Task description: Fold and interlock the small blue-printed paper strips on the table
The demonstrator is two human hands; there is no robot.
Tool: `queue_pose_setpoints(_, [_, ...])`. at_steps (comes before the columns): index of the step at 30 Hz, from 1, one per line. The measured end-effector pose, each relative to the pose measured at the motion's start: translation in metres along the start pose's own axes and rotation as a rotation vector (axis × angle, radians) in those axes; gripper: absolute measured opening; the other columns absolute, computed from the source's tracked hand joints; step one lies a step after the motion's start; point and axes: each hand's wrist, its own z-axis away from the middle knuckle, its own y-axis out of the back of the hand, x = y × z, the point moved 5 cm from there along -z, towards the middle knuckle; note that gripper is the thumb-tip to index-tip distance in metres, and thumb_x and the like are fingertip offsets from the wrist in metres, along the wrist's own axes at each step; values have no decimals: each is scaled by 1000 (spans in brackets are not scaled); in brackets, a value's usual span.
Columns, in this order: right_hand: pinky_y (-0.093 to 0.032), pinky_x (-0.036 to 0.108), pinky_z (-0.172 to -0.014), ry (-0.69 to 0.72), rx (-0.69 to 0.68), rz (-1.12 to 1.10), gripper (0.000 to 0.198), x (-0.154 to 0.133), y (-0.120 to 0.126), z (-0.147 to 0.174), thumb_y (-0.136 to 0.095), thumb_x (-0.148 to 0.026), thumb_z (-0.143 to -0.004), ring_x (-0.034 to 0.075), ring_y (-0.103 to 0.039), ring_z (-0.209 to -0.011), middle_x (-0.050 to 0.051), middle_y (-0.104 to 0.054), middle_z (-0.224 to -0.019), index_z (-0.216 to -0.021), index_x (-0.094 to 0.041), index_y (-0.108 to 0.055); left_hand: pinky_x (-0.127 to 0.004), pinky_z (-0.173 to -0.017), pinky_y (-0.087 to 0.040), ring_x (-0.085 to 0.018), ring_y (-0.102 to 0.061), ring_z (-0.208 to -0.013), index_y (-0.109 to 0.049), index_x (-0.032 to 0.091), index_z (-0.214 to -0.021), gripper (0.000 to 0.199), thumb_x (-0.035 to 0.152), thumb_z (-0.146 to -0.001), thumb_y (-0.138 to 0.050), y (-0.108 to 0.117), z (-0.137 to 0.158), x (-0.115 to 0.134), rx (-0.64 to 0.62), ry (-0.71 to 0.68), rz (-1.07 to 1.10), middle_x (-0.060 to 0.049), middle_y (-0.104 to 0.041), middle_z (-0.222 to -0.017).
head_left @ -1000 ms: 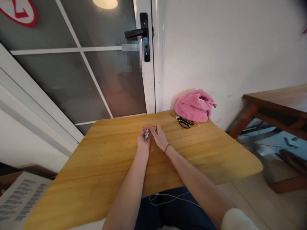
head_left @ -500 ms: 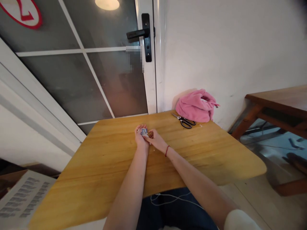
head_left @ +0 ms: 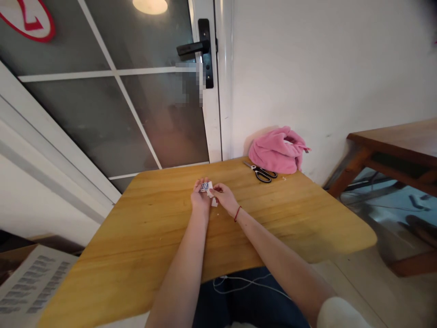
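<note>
My left hand (head_left: 200, 197) is turned palm up above the table, its fingers curled around a small blue-and-white printed card or packet (head_left: 204, 186). My right hand (head_left: 225, 198), with a red string bracelet (head_left: 238, 214) at the wrist, pinches a white paper piece (head_left: 210, 190) at the right end of the printed one. Whether the two pieces are joined I cannot tell. Another white scrap (head_left: 214, 202) shows just below, between the hands. Whether it hangs or lies on the wooden table (head_left: 143, 237) is unclear.
Black-handled scissors (head_left: 262, 173) lie near the table's back edge, beside a pink plush cloth or bag (head_left: 276, 152) against the wall. Behind the table stands a glass-paned door (head_left: 164, 132). A white cable (head_left: 252, 283) crosses my lap; a printed carton (head_left: 37, 282) stands at lower left.
The white paper piece now stands up more plainly at my right fingertips, and the scrap below has come into view. My right hand has turned slightly; the left stays nearly in place.
</note>
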Motion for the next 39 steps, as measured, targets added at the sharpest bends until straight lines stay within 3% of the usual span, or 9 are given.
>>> queue_pose_setpoints(4, [-31, 19, -39, 24, 41, -63, 19, -6, 4, 1, -56, -33, -72, 4, -39, -38, -7, -47, -58, -71, -19, -43, -28, -75, -50, -10, -61, -69, -46, 18, -87, 28, -3, -74, -34, 6, -7, 4, 8, -10, 49, -2, -56, -76])
queue_pose_setpoints(9, [-36, 21, -43, 116, 98, -66, 19, -15, 9, 0, -56, -35, -72, 7, -43, -44, -3, -54, -65, -76, -18, -48, -27, -68, -50, -13, -62, -68, -51, 15, -85, 23, 0, -76, -35, 5, -3, -12, -2, 124, -21, -5, -59, -75])
queue_pose_setpoints(13, [-46, 25, -62, 163, 199, 84, 15, -15, 16, -1, -57, -30, -71, 12, -56, -64, 1, -61, -74, -79, -17, -55, -30, -72, -50, -17, -62, -74, -58, 8, -82, 27, 21, -84, -34, -12, 13, -28, -194, 192, -40, -12, -62, -78])
queue_pose_setpoints(19, [-46, 25, -71, 179, 234, 322, 15, -15, 20, 0, -60, -28, -71, 12, -58, -69, 2, -64, -77, -81, -17, -61, -27, -77, -48, -13, -62, -70, -58, 10, -76, 25, 23, -86, -39, -14, 19, -38, -185, 218, -67, -8, -62, -75])
queue_pose_setpoints(23, [-45, 25, -71, 203, 172, 399, 20, -18, 17, 1, -51, -32, -79, 13, -59, -74, 4, -65, -81, -83, -17, -63, -25, -74, -48, -12, -61, -70, -53, 14, -76, 13, 10, -83, -42, -10, 15, -38, -148, 160, -60, -4, -62, -75])
queue_pose_setpoints(28, [-43, 23, -66, 200, 153, 464, 26, -20, 26, -3, -41, -32, -85, 12, -57, -70, 3, -63, -75, -86, -16, -62, -22, -65, -48, -10, -61, -68, -47, 16, -81, 21, -2, -80, -38, -1, 5, -21, 2, 98, -56, -2, -59, -76])
queue_pose_setpoints(33, [-41, 25, -66, 86, 9, 816, 25, -9, 33, -9, -61, -39, -72, 14, -54, -73, 4, -60, -79, -83, -17, -62, -20, -57, -45, -8, -57, -59, -46, 22, -90, 31, -4, -78, -34, 9, -3, 5, 119, 26, -41, 0, -55, -75])
queue_pose_setpoints(36, [-41, 27, -71, 91, -138, 961, 41, -5, 26, -6, -73, -46, -59, 16, -53, -79, 6, -57, -86, -86, -17, -63, -19, -53, -42, -8, -54, -55, -46, 23, -92, 34, -4, -77, -34, 10, -3, 12, 111, 17, -50, 1, -53, -72])
queue_pose_setpoints(39, [-40, 27, -70, 85, -205, 1016, 43, -3, 20, -2, -76, -44, -54, 17, -52, -81, 6, -56, -86, -84, -16, -63, -20, -54, -42, -9, -53, -55, -46, 21, -87, 27, -1, -78, -34, 8, -2, 13, 92, 45, -19, 1, -52, -69])
